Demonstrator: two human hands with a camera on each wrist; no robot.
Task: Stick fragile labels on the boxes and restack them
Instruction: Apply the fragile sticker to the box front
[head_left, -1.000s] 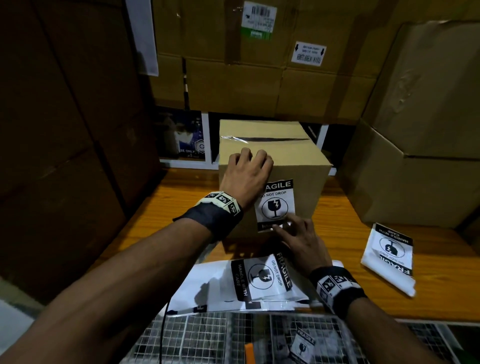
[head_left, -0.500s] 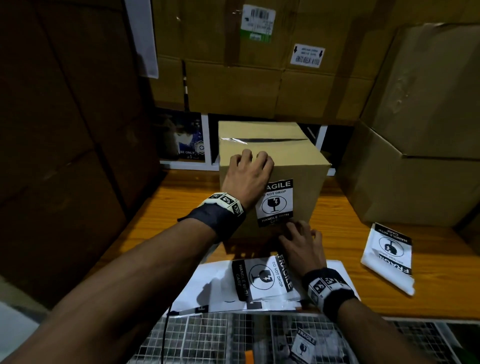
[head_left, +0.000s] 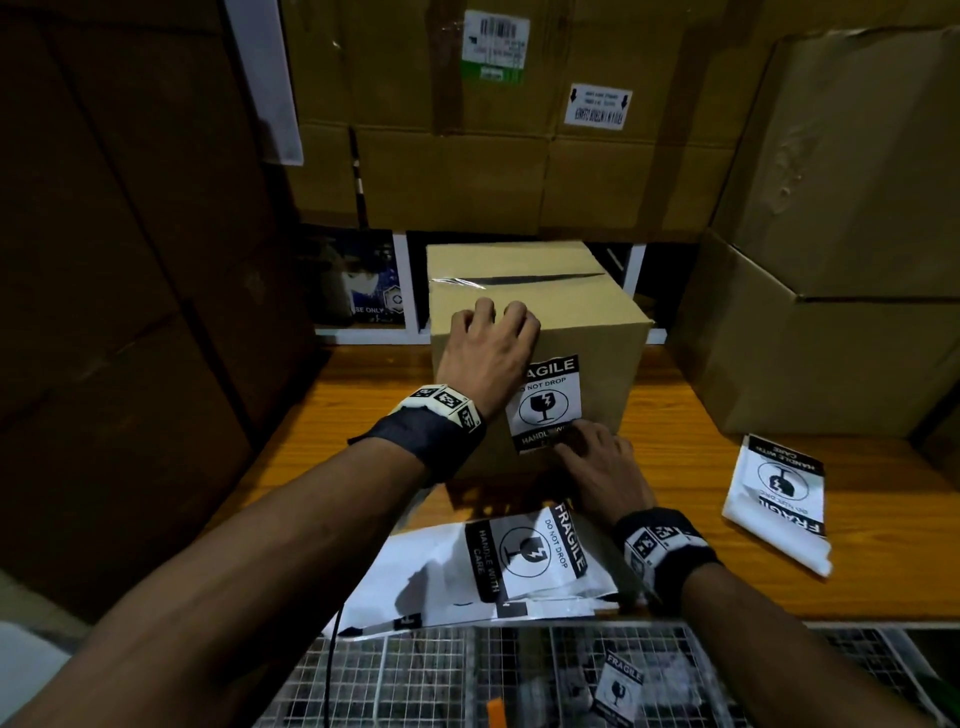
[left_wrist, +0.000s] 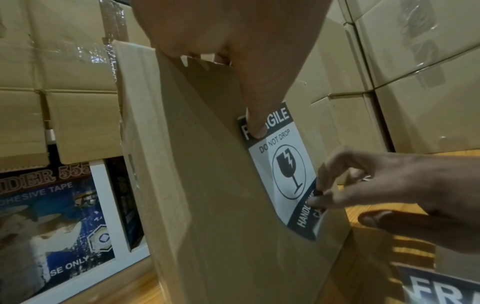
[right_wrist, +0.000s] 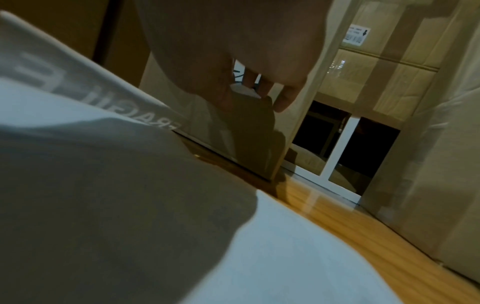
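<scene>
While the sticker goes on, both hands work one small carton on the bench:
Box: the small cardboard box (head_left: 540, 332) stands upright on the wooden table (head_left: 779, 525), top flaps taped with clear film; its plain brown front faces the person, probably so the label reads from the aisle
Label: the fragile label (head_left: 549, 402) sits on that front face, upright, black bands above and below a white panel with a broken-glass symbol; it looks like thin glossy paper lying flat
Left hand: the left hand (head_left: 491, 348) curls its fingers over the top front edge of the box while the thumb (left_wrist: 255, 125) presses the label's upper band, which I judge steadies the carton and pins the sticker
Right hand: the right hand (head_left: 602, 467) holds nothing; its fingertips (left_wrist: 320, 197) press on the lower black band, likely smoothing it down
Spare labels: a loose sheet of labels (head_left: 524, 556) lies flat just before the box and another stack (head_left: 779, 499) lies well to the right, kept within reach
Surroundings: large cartons (head_left: 831, 260) wall in the bench; a wire mesh rack (head_left: 467, 675) sits at the near edge
</scene>
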